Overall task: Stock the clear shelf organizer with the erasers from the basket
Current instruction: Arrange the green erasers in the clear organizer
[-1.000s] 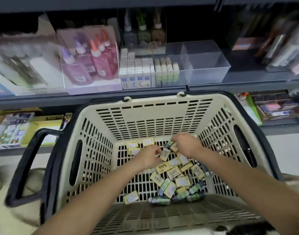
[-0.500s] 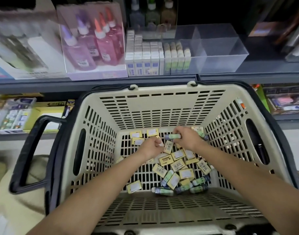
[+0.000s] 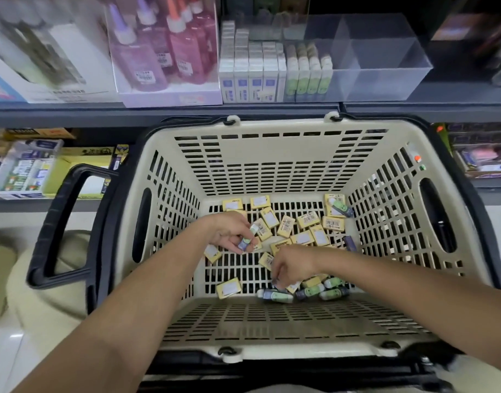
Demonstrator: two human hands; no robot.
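A cream slatted basket (image 3: 272,154) with a black rim sits below the shelf. Several yellow boxed erasers (image 3: 307,219) and green-and-purple sleeved erasers (image 3: 310,292) lie scattered on its floor. My left hand (image 3: 229,231) holds two green-and-purple erasers (image 3: 248,238) in its curled fingers at the basket's middle left. My right hand (image 3: 293,266) reaches down to the near pile, its fingertips pinching an eraser there. The clear shelf organizer (image 3: 365,56) stands on the shelf above, its left compartments filled with white and green erasers (image 3: 275,75), its right compartments empty.
Pink and purple glue bottles (image 3: 164,52) in a display box stand left of the organizer. The basket's black handle (image 3: 59,222) sticks out to the left. A lower shelf holds boxed stationery (image 3: 25,168) on the left and more packs (image 3: 482,157) on the right.
My right hand has moved from the basket's far middle toward me, down to the near pile. My left hand now holds sleeved erasers. The view has tilted downward.
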